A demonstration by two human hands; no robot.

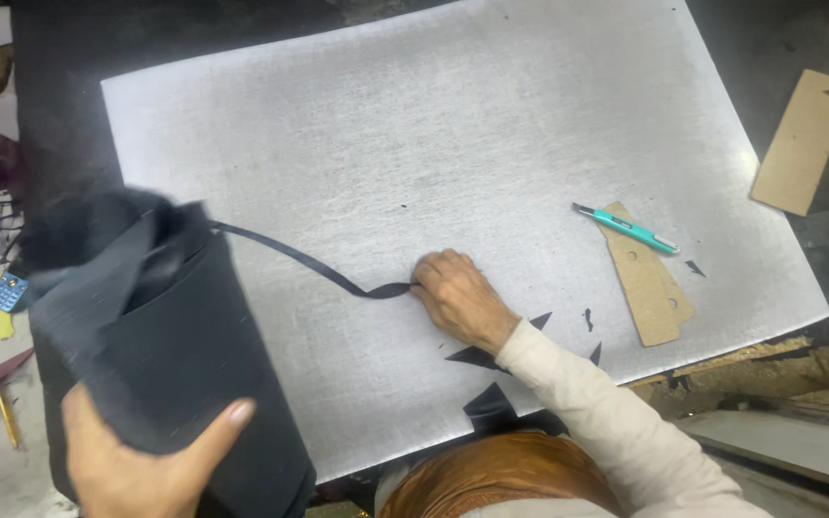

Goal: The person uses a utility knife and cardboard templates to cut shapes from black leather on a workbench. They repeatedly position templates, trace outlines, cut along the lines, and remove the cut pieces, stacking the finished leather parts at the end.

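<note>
Left hand (pixel 141 456) is gripping the lower end of a roll of black sheet material (pixel 160 336), thumb spread across the front, remaining fingers hidden behind the roll. The roll is lying at the left edge of the white cutting mat (pixel 453 125), tilted, its open top end pointing up and to the left.

Right hand (pixel 458 297) is resting near the middle of the mat, fingers closed narrow and pinching the end of a thin black strip (pixel 309 264). The strip is running from the top of the roll across the mat to those fingertips, with one twist showing just before the pinch.

Judgement on doing this step well: the twist is the thing to watch, so the strip wants turning flat between the fingertips while it is drawn. The pull probably wants to be kept low and along the mat, with the left hand holding the roll steady so the strip is coming off evenly rather than jerking. A thin strip like this may stretch or tear if tugged hard, so a slow, even draw seems safer.

Nearby: a teal utility knife (pixel 626 228) is lying across the top of a brown cardboard template (pixel 652 283) to the right of the right hand, well apart from it. A second cardboard piece (pixel 804 140) is lying off the mat at far right. Small black offcuts (pixel 491 398) are scattered along the mat's near edge, just beside the cream sleeve (pixel 606 412).
</note>
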